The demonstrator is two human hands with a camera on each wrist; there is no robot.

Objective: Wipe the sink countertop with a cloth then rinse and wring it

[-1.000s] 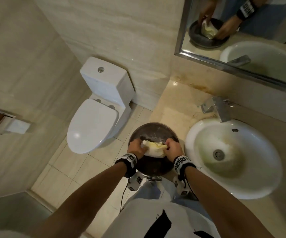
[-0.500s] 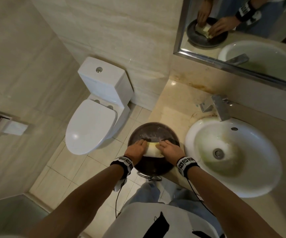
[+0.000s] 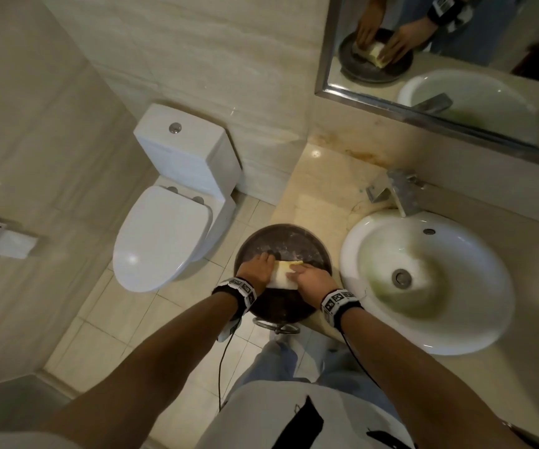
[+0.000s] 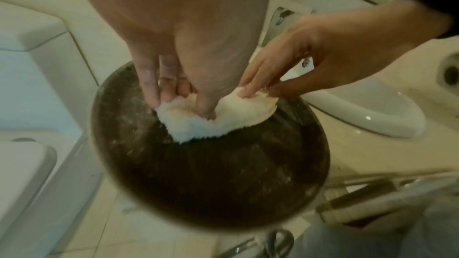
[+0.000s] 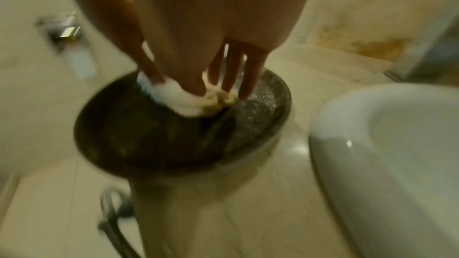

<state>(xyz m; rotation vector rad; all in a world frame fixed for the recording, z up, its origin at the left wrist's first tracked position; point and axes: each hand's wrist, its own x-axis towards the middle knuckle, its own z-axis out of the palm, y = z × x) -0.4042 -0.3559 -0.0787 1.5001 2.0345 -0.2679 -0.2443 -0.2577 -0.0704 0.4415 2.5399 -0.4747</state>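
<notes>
**Cloth going down into the dark bowl**

While both hands are working inside the dark bowl [image 3: 282, 270] at the left end of the countertop [image 3: 323, 189], the cloth [image 3: 282, 275] is lying bunched between them, low against the bowl's speckled inner wall. The left hand [image 3: 255, 270] is pinching one end, with its fingers [image 4: 149, 85] curled into the pile, as the left wrist view shows. The right hand [image 3: 310, 280] is pressing the other end with straight, spread fingers [image 5: 253, 77] and closing round nothing. One corner of the cloth is showing yellow-brown soiling in the right wrist view.

I am judging this as the rinse stage, with wringing not yet done; whether water is standing in the bowl I cannot tell.

Several things could be going wrong from here. The bowl is sitting at the counter's end, partly overhanging the floor beside the toilet [image 3: 164, 234], so hard downward pressing on its near side could be tipping it off. A loosely pinched wet cloth could be slipping out during the twist. Grit on the bowl wall could be going back into the cloth instead of washing out. The white sink [image 3: 423, 280] and its tap [image 3: 397, 189] are standing just to the right.

Both wristbands [image 3: 338, 301] are carrying black-and-white square patterns, not readable words. No brand or lettering is legible anywhere else.
</notes>
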